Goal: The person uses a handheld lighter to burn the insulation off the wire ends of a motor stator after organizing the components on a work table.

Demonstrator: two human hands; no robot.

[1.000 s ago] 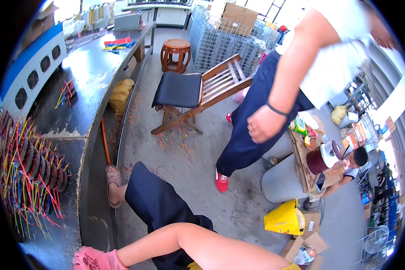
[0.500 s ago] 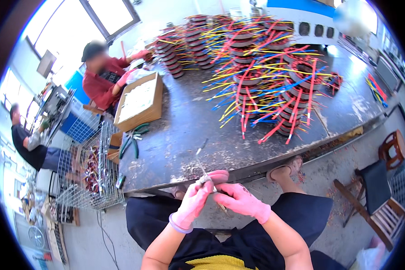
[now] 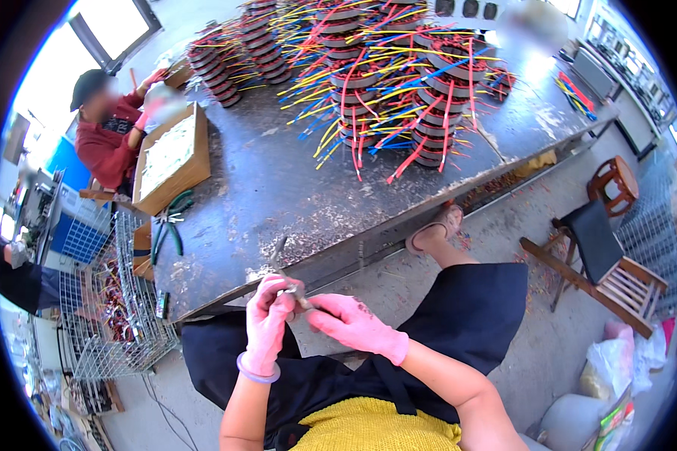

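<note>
In front of the table edge, over my lap, both my hands are together in pink gloves. My left hand is closed with fingertips pinching a thin stick-like piece, whose dark tip points up toward the table. My right hand is closed beside it, thumb and fingers pressed on a small greyish part between the hands. Whether that part and the stick are one piece, I cannot tell. A pale ring circles my left wrist. The fingers hide most of what they hold.
Stacked wire-wound stator cores with red, yellow and blue leads stand on the dark table. Green-handled pliers lie near a cardboard box. A wire basket is left; a wooden chair right. A person sits across.
The view has swung right and down, so the table and stacks appear farther left and up. My hands stay together; the left is more upright and less of the thin stick shows.
</note>
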